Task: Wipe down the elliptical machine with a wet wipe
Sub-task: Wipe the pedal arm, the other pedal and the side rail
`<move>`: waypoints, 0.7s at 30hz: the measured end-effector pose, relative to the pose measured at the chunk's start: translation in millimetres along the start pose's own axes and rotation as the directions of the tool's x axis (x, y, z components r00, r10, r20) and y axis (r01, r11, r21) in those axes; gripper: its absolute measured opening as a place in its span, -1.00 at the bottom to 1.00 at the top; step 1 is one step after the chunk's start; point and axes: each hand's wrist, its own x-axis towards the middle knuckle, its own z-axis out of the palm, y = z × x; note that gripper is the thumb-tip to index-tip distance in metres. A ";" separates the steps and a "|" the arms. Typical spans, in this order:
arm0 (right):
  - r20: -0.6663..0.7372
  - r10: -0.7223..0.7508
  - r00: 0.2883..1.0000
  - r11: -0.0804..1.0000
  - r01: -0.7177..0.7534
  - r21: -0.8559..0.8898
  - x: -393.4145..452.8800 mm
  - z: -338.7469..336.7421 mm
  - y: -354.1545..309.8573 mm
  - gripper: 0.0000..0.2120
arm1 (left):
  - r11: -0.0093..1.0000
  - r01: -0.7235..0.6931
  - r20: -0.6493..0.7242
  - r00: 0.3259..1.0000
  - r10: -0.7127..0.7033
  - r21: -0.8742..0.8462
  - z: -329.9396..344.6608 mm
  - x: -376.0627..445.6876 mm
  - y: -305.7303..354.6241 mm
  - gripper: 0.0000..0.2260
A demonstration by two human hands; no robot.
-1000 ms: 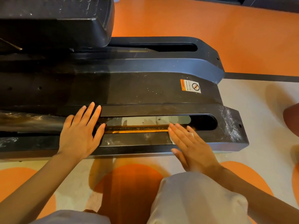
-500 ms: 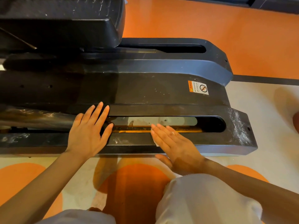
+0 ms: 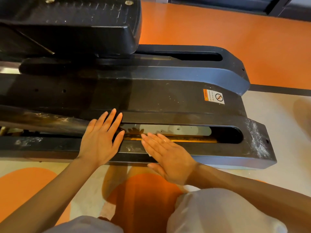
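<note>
A: Right hand [image 3: 170, 158] flat, fingers straight and together, pressing the wet wipe [image 3: 148, 151] onto the near rail [image 3: 218, 149] of the elliptical machine [image 3: 168, 98]. No curled grip, it's an open palm on top. Only a white edge of the wipe peeks out by the little finger, with a sliver between the fingers.

B: And the left hand [image 3: 101, 138]?

A: Open too, fingers spread, lying flat on the same rail just beside the right, fingertips reaching the far edge of the slot [image 3: 202, 133]. It holds nothing.

B: How does the machine lie?

A: The base runs left to right across the view, long axis sideways, its rounded end pointing right. Black moulded plastic, smooth, with white dusty scuffing at the right end and on the rail at left. Inside the long oval slot there's a dull brass-coloured track [image 3: 185, 139]. A small orange-and-white warning sticker [image 3: 213, 96] sits on the flat middle deck. A black ribbed pedal [image 3: 70, 22] overhangs top left.

B: Anything different from a second ago?

A: Yes, the right hand and wipe have slid leftward along the rail, from well apart to near the left hand. The left hand has kept its spot on the rail.

B: Around it?

A: Orange and cream floor [image 3: 218, 39], and pale-trousered knees [image 3: 218, 212] at the bottom.
</note>
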 end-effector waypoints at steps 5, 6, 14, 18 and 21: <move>-0.006 -0.015 1.000 1.000 0.014 -0.008 -20.5 -0.6 15.4 -0.40 | 1.000 -0.020 -0.024 1.000 0.020 -0.003 -0.2 -3.1 -5.8 -0.46; -0.007 -0.009 1.000 1.000 0.009 0.005 -28.0 0.1 20.1 -0.40 | 1.000 -0.024 -0.027 0.999 0.024 -0.004 0.4 -3.0 -6.2 -0.46; -0.088 -0.063 0.994 0.989 0.050 -0.136 10.6 2.2 -9.9 -0.40 | 0.999 -0.049 -0.102 0.994 0.048 -0.009 10.1 -7.5 -1.6 -0.51; -0.118 -0.094 0.989 0.993 0.084 -0.086 28.4 3.7 -20.3 -0.42 | 0.998 -0.067 -0.137 0.988 0.068 0.012 12.9 -13.9 -8.0 -0.53; -0.104 -0.114 0.988 0.985 0.099 -0.139 17.4 2.7 -10.6 -0.42 | 0.994 -0.093 -0.167 0.981 0.102 0.058 14.0 -20.7 -16.6 -0.54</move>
